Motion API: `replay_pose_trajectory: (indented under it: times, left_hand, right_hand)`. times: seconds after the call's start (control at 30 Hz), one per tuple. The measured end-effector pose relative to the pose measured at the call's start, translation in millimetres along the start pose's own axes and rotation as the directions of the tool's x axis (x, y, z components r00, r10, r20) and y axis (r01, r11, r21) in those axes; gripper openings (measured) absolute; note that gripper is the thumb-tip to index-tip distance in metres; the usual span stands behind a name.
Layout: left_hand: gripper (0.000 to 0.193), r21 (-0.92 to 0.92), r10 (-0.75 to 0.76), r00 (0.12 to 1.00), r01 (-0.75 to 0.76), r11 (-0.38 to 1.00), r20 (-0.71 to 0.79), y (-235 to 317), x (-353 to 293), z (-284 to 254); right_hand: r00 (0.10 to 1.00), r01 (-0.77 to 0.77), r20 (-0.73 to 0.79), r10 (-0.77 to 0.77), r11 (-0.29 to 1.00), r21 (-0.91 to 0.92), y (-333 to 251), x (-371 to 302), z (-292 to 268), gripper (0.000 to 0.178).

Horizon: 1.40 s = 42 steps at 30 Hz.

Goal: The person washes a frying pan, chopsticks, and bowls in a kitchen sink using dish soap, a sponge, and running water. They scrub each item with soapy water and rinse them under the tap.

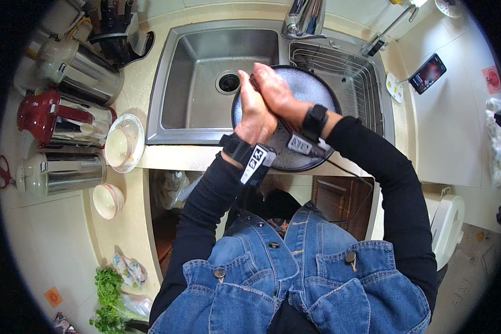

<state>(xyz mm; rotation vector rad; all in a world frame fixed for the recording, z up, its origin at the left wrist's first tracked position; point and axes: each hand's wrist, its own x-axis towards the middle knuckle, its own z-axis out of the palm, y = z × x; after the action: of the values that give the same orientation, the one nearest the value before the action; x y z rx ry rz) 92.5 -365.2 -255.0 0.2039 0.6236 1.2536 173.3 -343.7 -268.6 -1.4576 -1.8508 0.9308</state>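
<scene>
While the two bare hands come together over it, the round, dark-rimmed pan (315, 92), speckled grey inside, lies across the right part of the sink's front edge, its lower rim reaching out past the counter (206, 157). Whether it rests there or is held up, I cannot tell. The left hand (253, 111) and the right hand (277, 92) press against each other, fingers pointing up and away from the body, with a dark strip showing between them; I cannot tell whether either grasps the pan's handle. A dark strap with a small device circles each wrist.

Behind the pan is the double-bowl steel sink (195, 135), with a round drain (229, 83) in its left basin and a wire rack (364, 89) in the right one. A chrome faucet (305, 19) stands at the back, near the divider. Farther right, a smartphone (427, 73) leans at the wall.

On the left counter, a bowl (118, 147) sits on a plate (140, 139), another bowl (107, 201) just beside them. Past these are a red-topped canister (42, 118) and a knife block (117, 42); leafy greens (110, 289) lie nearer the person.
</scene>
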Motion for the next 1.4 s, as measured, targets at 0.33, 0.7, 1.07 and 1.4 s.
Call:
replay_pose_trajectory:
  times: [0.33, 0.7, 1.07, 1.4]
  left_hand:
    - [0.094, -0.15, -0.213, 0.956, 0.184, 0.971, -0.204, 19, -11, -19]
    - [0.051, -0.168, -0.173, 0.964, 0.14, 0.976, -0.201, 16, 13, -30]
    - [0.037, -0.08, -0.063, 0.997, 0.06, 0.995, -0.035, 4, 7, -2]
    - [0.05, -0.094, 0.003, 0.998, 0.003, 0.996, 0.066, -6, 12, -2]
  right_hand:
    - [0.799, -0.494, 0.017, 0.601, 0.64, 0.588, 93, -1, -51, 0.031]
    - [0.619, -0.737, 0.699, -0.359, 0.041, 0.674, 53, 23, -61, 0.045]
    - [0.945, 0.177, -0.247, -0.213, 0.971, -0.159, -32, 10, -46, 0.032]
    - [0.981, 0.145, -0.12, -0.155, 0.985, -0.089, -32, -12, -6, 0.045]
